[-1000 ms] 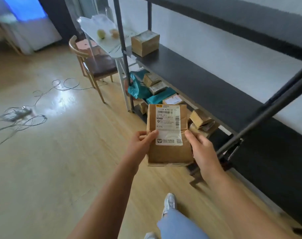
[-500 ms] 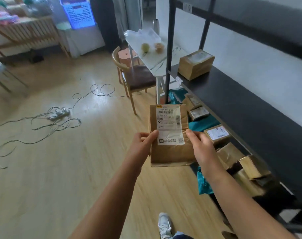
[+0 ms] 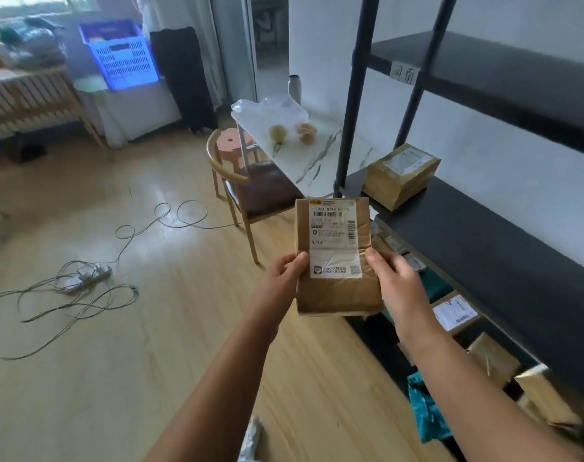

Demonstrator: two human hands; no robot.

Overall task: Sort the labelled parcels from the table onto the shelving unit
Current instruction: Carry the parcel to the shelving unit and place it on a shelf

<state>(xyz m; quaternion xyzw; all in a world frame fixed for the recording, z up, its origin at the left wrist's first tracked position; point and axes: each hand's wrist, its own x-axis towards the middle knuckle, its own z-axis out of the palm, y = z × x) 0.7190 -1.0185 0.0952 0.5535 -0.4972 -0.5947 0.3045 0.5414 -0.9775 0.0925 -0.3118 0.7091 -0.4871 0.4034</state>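
A flat brown cardboard parcel [image 3: 337, 291] with a white shipping label facing me is held upright at mid-frame. My left hand [image 3: 280, 281] grips its left edge and my right hand [image 3: 395, 281] grips its right edge. The black metal shelving unit [image 3: 483, 248] runs along the wall on the right. One taped brown box [image 3: 400, 173] sits at the far end of its middle shelf. On the bottom shelf lie several small parcels [image 3: 455, 315] and teal bags [image 3: 423, 411].
A white marble-top table [image 3: 317, 155] with two fruits and a plastic bag stands beyond the shelf end, a wooden chair [image 3: 247, 191] tucked beside it. Cables and a power strip [image 3: 87, 275] lie on the wooden floor at left. A blue crate [image 3: 120, 56] stands far back.
The view has lifted and swung left, so the shelf now sits further right and more of the room shows. Both hands keep the same hold on the parcel.
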